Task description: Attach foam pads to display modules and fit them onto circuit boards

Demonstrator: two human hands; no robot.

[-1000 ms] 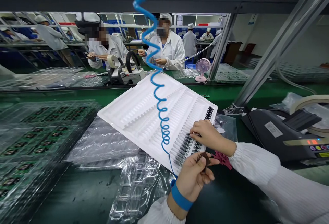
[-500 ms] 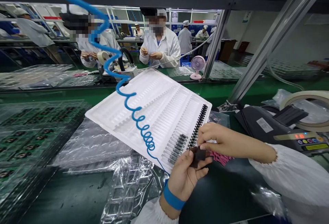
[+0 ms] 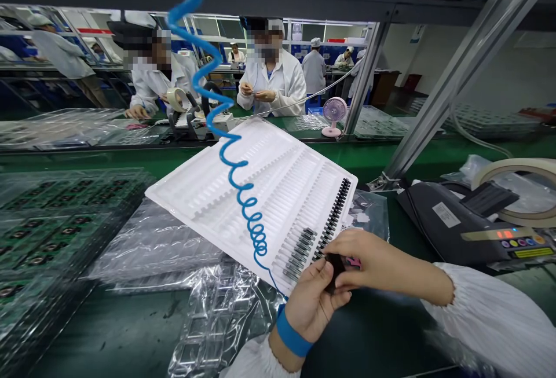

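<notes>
My left hand (image 3: 307, 304), wearing a blue wrist strap (image 3: 292, 331), is closed with its thumb on a small dark flat piece (image 3: 335, 272). From the other side, my right hand (image 3: 367, 259) grips the same piece between thumb and fingers; the fingers partly cover it. Just beyond both hands lies a white slotted tray (image 3: 204, 184), tilted. Black narrow parts (image 3: 336, 210) fill its right-hand row, and a shorter group of dark parts (image 3: 299, 250) sits in the row beside it. Some pink pieces (image 3: 354, 261) show behind my right fingers.
A blue coiled cord (image 3: 237, 172) hangs across the tray. Stacked circuit-board trays (image 3: 56, 233) stand on the left, and clear plastic packaging (image 3: 204, 331) lies in front. A tape dispenser (image 3: 438, 221) is on the right. Co-workers (image 3: 271, 77) sit across the bench, near a pink fan (image 3: 333, 114).
My right hand has moved lower and its fingers now wrap around the dark piece at my left hand, covering more of the pink pieces. The left-hand co-worker has lowered a hand to the bench.
</notes>
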